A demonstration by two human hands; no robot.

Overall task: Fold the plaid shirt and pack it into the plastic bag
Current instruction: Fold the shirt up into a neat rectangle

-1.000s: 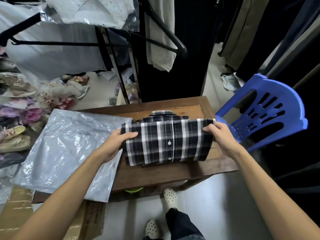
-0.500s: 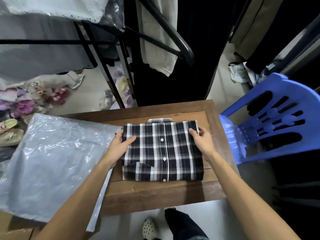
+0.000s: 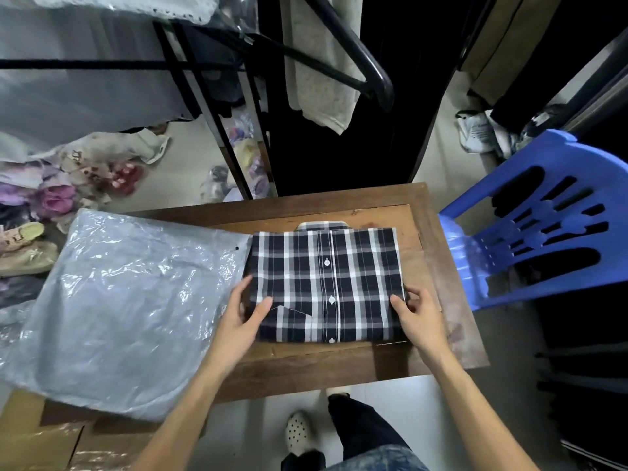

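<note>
The plaid shirt [image 3: 326, 283], dark navy with white checks, lies folded into a neat rectangle on the wooden table [image 3: 431, 253], button placket up and collar at the far side. My left hand [image 3: 243, 317] grips its near left corner, thumb on top. My right hand [image 3: 416, 316] grips the near right corner the same way. The clear plastic bag [image 3: 125, 307] lies flat on the table's left part, its right edge touching the shirt and overhanging the table's front-left side.
A blue plastic chair [image 3: 530, 226] stands right against the table. Black clothes racks [image 3: 356, 59] with hanging garments rise behind. Shoes and clothes [image 3: 51, 198] litter the floor at left. Cardboard boxes [image 3: 40, 443] sit below the bag. My feet [image 3: 299, 433] stand before the table.
The shirt's lower half was folded up and the bundle laid flat, front up. Both hands slid from the far corners down to the near corners.
</note>
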